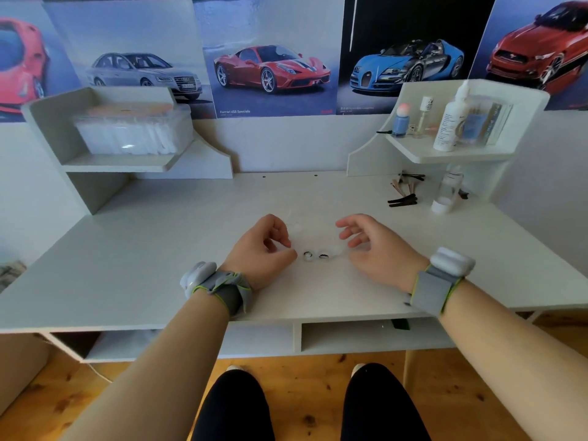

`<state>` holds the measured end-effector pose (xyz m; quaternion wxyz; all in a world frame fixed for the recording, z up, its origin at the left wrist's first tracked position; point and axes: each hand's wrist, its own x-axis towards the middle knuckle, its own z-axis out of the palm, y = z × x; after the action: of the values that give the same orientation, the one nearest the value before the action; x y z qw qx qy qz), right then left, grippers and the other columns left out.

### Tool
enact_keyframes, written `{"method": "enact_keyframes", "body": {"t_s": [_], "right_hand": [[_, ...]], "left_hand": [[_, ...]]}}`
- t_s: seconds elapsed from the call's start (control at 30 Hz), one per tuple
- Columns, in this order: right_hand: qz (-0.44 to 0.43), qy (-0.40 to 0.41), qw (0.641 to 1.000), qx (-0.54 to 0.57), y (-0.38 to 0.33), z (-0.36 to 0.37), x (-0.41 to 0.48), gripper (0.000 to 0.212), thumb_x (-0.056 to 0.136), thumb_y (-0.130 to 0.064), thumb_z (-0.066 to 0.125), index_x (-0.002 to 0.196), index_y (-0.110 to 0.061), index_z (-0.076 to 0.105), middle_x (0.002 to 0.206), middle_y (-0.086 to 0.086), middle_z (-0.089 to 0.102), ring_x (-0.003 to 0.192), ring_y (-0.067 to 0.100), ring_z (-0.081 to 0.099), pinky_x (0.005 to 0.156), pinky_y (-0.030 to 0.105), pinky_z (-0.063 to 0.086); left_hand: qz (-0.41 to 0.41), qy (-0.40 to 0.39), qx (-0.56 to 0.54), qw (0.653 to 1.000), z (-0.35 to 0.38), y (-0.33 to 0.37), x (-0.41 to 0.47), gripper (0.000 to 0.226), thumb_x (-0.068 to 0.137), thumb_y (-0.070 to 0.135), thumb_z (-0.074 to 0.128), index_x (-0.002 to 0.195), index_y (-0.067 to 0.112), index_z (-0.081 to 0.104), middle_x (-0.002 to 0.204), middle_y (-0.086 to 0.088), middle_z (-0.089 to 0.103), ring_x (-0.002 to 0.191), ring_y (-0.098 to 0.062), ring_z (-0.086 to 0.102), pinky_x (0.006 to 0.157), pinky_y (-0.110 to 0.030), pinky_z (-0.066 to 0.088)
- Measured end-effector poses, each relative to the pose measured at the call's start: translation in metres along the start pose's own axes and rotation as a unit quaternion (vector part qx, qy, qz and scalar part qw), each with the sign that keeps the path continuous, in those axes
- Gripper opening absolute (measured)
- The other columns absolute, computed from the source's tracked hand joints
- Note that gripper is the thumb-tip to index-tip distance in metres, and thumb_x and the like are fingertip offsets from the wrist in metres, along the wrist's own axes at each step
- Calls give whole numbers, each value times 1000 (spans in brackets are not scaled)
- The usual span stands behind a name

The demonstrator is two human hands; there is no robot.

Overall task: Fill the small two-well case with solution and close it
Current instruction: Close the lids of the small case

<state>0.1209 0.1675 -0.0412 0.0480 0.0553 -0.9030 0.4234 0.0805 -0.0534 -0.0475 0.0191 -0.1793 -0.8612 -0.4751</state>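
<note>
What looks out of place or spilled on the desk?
No spill shows. The case lies with both wells uncovered. The clear bottle under the right shelf seems to stand on its white cap, upside down, though blur leaves that unsure. Hair clips lie scattered beside it.

White worktop (159,265), viewed from above. Centre front: small two-well case (315,256), each well showing a dark ring. Right rear: black hair clips (402,200) beside an upright clear bottle (445,192). Left corner shelf (121,167) carries a clear plastic box (133,132); right corner shelf (445,155) carries a white bottle (448,122).
</note>
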Motion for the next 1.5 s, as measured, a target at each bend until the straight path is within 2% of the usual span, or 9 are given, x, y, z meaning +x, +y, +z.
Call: {"method": "enact_keyframes", "body": {"t_s": [0.1,0.2,0.37,0.57,0.7,0.87,1.0,1.2,1.5], "right_hand": [[-18,25,999,32,1,6,-4,45,79,2,53,113,-27,50,102,-8,55,89,7,55,75,15,42],[-32,36,997,61,1,8,-4,41,80,0,57,109,-28,51,99,-10,56,90,6,57,78,18,46],[-41,54,995,68,2,11,-2,32,83,-5,61,105,-27,55,96,-9,59,88,9,60,79,19,49],[-50,69,993,78,1,13,1,31,83,-2,62,104,-24,56,94,-6,61,86,10,61,78,20,52],[-54,79,991,89,-1,15,2,31,80,-3,66,102,-24,58,93,-6,65,86,10,64,78,23,54],[-55,82,993,57,-3,19,5,21,77,-10,72,91,-24,64,90,-7,68,83,8,66,79,25,55],[-39,77,996,11,-4,23,4,14,76,-19,74,88,-24,71,88,-8,70,78,5,67,79,20,55],[-40,62,997,-11,-8,23,2,12,78,-17,72,89,-21,74,92,-8,72,80,3,67,83,18,53],[-49,36,997,-52,-10,24,0,11,81,-16,69,90,-20,74,98,-10,68,86,7,65,88,24,51]], "left_hand": [[3,3,-2,1000,1,-2,0,17,69,27,60,83,30,52,85,19,64,74,-8,56,63,-19,44],[7,-1,16,1000,1,-4,1,13,75,29,64,83,31,55,85,28,59,73,-1,54,59,-11,41],[11,-3,21,1000,2,-6,2,10,76,34,66,83,35,58,93,17,64,75,-2,57,64,-14,44],[26,-3,15,1000,2,-4,2,14,77,34,70,85,32,58,87,30,64,74,2,57,63,1,38],[30,1,19,999,2,-4,3,17,75,39,72,86,37,59,88,26,66,76,3,59,65,2,39],[42,6,27,999,2,-5,2,18,74,41,75,86,38,61,86,27,66,74,4,58,65,2,38],[51,11,27,998,2,-4,2,18,72,41,77,83,37,64,84,30,65,72,3,58,65,0,39],[56,7,24,998,3,-3,2,17,70,42,78,82,38,67,86,26,66,69,-1,58,67,-4,43],[52,0,33,998,3,-2,1,17,70,45,76,84,38,68,86,27,66,69,0,57,66,-3,42]]}}
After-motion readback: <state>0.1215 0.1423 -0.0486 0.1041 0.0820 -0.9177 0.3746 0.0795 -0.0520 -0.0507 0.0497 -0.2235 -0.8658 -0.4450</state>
